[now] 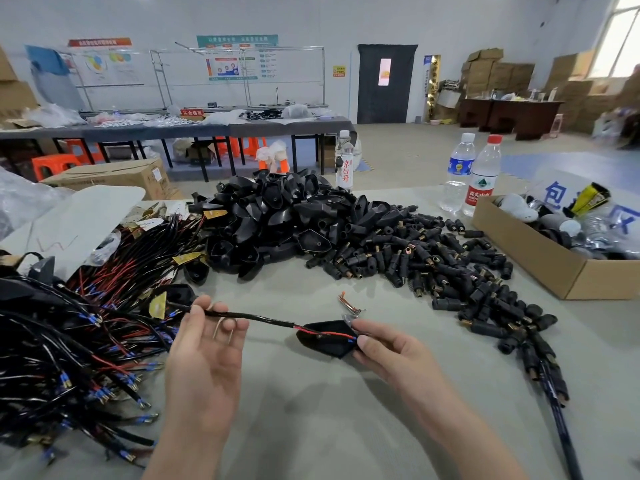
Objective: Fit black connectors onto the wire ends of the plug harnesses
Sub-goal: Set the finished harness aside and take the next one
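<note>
We note the left hand (204, 344) raised over the bench (311, 427), palm toward the camera, pinching a black harness cable (263, 318) between thumb and fingertips. The cable runs rightward into a black shell (323, 341), inside which a red wire (329, 333) lies exposed. The right hand (391, 351) grips the shell at its right tip, thumb pressed on the blue-sleeved wire ends there; shell and cable are held just above the bench surface, between the two hands. To the left lies a dense pile of harnesses (86, 327) with red and black leads and blue terminals. Behind the hands stands a heap of black shells (277, 216), and to its right spreads a pile of small black connectors (433, 261) with brass ends. A few loose copper pieces (349, 303) lie just beyond the held shell. At the right edge sits a cardboard box (540, 261), with two water bottles (471, 174) behind it.
</note>
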### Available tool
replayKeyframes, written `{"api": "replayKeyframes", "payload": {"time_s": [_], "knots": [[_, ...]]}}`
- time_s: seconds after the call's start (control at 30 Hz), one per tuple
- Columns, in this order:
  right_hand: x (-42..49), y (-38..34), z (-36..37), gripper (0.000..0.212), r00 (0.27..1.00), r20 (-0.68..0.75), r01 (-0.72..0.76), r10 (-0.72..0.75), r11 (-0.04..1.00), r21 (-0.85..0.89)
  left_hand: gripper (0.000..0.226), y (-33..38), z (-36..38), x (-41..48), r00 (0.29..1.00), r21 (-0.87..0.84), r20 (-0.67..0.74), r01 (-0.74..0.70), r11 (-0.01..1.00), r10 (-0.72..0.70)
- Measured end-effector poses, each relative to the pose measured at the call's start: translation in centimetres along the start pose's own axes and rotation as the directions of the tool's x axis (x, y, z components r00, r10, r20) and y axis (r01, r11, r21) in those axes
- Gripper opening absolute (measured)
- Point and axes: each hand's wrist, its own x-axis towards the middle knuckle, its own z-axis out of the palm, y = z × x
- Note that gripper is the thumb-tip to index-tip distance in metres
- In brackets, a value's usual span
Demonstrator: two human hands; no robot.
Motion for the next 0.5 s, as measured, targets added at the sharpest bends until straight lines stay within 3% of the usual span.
{"api": "replayKeyframes", "payload": {"time_s": [0.07, 0.13, 0.27, 0.33, 0.4, 0.5], "knots": [[-0.2, 0.0, 0.3, 0.023, 1.0, 0.02, -0.011, 0.01, 0.999, 0.038, 0.019, -0.6, -0.2, 0.2, 0.996, 0.051, -0.087, 0.018, 0.999, -0.013], [-0.3, -0.1, 0.5, 0.024, 0.999, 0.036, -0.014, 0.01, 0.996, 0.089, 0.018, -1.0, -0.4, 0.3, 0.987, 0.177, -0.147, -0.034, 0.984, 0.061], [-0.5, -0.4, 0.7, 0.027, 0.999, 0.041, 0.009, -0.015, 0.992, 0.128, 0.017, -1.2, -0.8, 0.0, 0.942, 0.467, -0.09, -0.248, 0.849, 0.325], [-0.6, -0.4, 0.7, 0.028, 0.999, 0.044, 0.015, -0.021, 0.993, 0.115, 0.017, -1.2, -0.7, -0.2, 0.927, 0.516, -0.039, -0.301, 0.802, 0.373], [-0.7, -0.4, 0.8, 0.028, 0.999, 0.046, 0.006, -0.012, 0.993, 0.116, 0.016, -1.3, -0.4, -0.4, 0.946, 0.485, -0.03, -0.268, 0.832, 0.322], [-0.7, 0.0, 1.1, 0.027, 0.999, 0.049, -0.012, 0.005, 0.991, 0.134, 0.012, -1.7, 0.2, -0.9, 0.992, 0.391, -0.006, -0.113, 0.913, 0.126]]}}
